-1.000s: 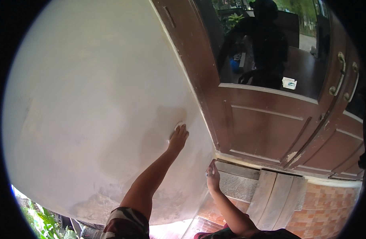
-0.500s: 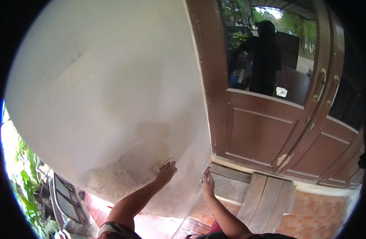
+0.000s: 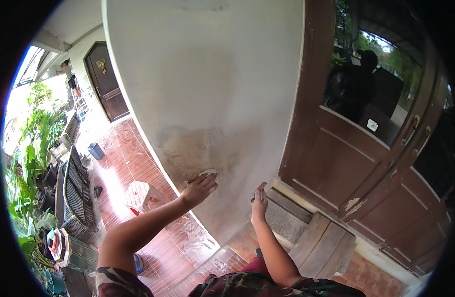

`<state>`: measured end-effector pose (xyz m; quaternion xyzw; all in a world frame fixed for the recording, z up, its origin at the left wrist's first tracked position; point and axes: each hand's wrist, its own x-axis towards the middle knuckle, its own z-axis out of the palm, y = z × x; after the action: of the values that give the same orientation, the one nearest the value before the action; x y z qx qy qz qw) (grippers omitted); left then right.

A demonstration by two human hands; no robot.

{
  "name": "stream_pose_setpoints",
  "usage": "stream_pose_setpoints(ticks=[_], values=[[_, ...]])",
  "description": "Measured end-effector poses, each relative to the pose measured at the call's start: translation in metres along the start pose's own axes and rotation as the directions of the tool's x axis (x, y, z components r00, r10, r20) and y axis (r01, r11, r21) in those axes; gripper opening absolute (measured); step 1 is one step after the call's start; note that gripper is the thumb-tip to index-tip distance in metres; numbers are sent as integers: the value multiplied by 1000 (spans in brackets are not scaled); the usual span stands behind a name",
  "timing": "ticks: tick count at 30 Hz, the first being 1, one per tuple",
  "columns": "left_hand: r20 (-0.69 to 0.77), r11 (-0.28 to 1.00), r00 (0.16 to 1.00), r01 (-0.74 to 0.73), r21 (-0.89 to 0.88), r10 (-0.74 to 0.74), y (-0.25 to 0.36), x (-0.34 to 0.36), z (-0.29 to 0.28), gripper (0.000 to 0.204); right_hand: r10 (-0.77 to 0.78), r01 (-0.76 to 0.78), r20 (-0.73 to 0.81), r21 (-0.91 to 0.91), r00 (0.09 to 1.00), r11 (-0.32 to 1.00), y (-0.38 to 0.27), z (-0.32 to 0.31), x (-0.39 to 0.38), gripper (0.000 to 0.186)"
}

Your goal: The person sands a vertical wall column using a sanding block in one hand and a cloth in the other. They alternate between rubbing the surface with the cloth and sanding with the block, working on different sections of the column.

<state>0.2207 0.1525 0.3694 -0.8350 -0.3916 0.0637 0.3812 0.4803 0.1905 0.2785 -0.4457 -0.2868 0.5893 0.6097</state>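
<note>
My left hand (image 3: 200,189) presses a pale, thin pad (image 3: 207,172) against the off-white wall (image 3: 227,89). Its fingers lie over the pad, so most of it is hidden and I cannot tell its exact kind. Around and above this hand, the wall has a rough brownish-grey patch (image 3: 187,148). Off to the right, my right hand (image 3: 259,202) is held up in front of the wall's lower right part, apart from my left. Its fingers are bent around something small and greyish, too small to name, and its skin looks dusty.
Brown double doors (image 3: 331,163) with glass stand at right, above wooden step planks (image 3: 321,242). Left of the wall are a pale stool (image 3: 143,195), a dark metal bench (image 3: 79,193), a grey bin (image 3: 95,150) and plants. Far off, another person (image 3: 69,76) is near a ladder.
The view has swung left, showing more of the tiled porch beyond the wall's edge. My left hand stays pressed on the wall at the rough patch; my right hand is still raised beside it.
</note>
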Motion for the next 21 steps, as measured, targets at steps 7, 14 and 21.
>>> stream_pose_setpoints(ticks=[7, 14, 21], values=[[100, 987, 987, 116, 110, -127, -54, 4, -75, 60, -41, 49, 80, -90, 996, 995, 8, 10, -24, 53], [-30, 966, 977, 215, 143, -213, -79, 68, -81, 56, 12, -9, 59, -56, 998, 998, 6, 8, -29, 52], [-164, 965, 966, 225, 135, -202, -74, 145, -19, 51, 10, -5, 52, -86, 999, 996, -7, 0, -1, 60]])
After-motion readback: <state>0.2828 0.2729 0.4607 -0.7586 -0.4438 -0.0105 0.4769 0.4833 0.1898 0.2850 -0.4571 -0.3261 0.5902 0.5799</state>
